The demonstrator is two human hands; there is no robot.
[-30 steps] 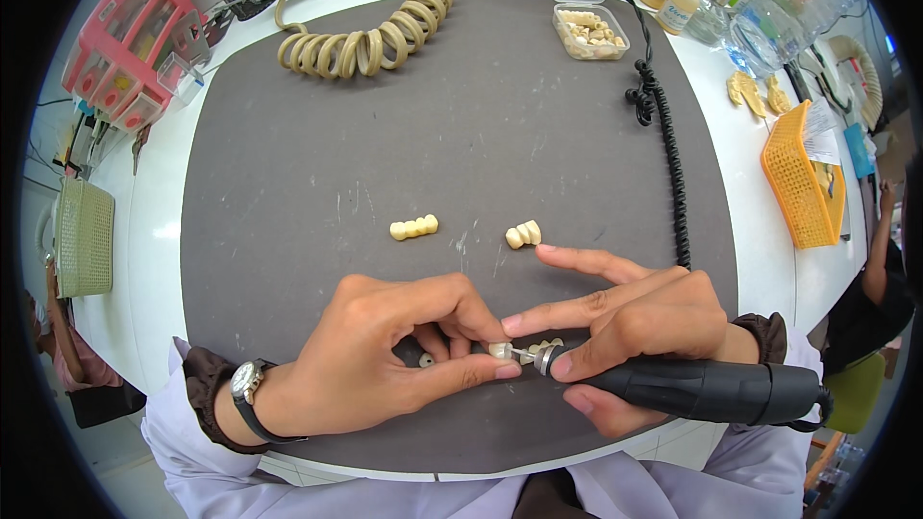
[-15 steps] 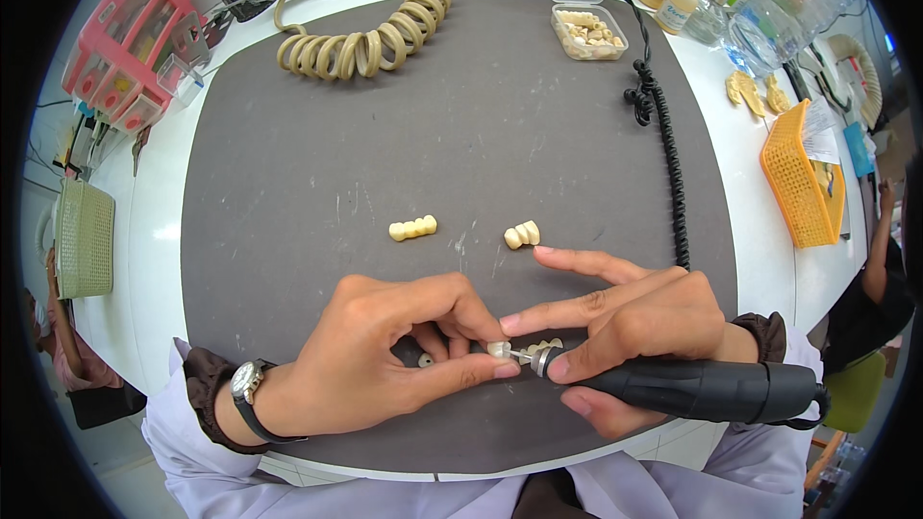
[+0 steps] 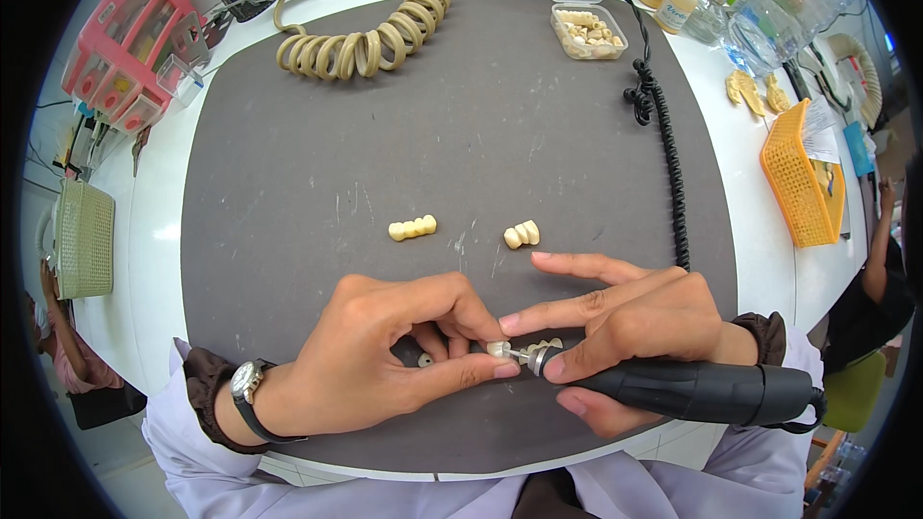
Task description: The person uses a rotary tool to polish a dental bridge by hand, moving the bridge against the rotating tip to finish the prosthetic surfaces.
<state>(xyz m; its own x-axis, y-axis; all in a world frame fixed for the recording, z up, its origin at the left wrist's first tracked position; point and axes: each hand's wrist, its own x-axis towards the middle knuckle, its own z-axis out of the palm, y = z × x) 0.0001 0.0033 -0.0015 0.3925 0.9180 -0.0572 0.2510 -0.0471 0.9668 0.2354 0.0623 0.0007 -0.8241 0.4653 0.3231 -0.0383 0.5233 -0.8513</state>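
Between the thumb and fingers of my left hand [image 3: 404, 341] is a small whitish dental crown [image 3: 497, 349]. My right hand [image 3: 635, 327] grips a black dental handpiece [image 3: 692, 389], its thin bur pointing left and meeting the crown. One of my right fingers rests against the left fingertips, and another stretches out over the mat. Under the tool's tip lies a row of cream false teeth [image 3: 550, 344], partly hidden. A small pale ring-like piece [image 3: 425, 360] shows beneath my left palm. Farther off lie a yellowish dental bridge [image 3: 412, 228] and a second, shorter bridge [image 3: 522, 234].
A grey mat [image 3: 433, 144] covers the white table. Toward the back are a clear box of tooth pieces [image 3: 588, 34], a beige coiled hose [image 3: 370, 43] and a black coiled cord [image 3: 668, 154]. At the sides stand a pink drawer unit [image 3: 125, 43] and a yellow basket [image 3: 803, 178].
The handpiece has shifted very slightly, and my outstretched right finger has moved a little to the left and up. My left hand keeps its hold on the crown.
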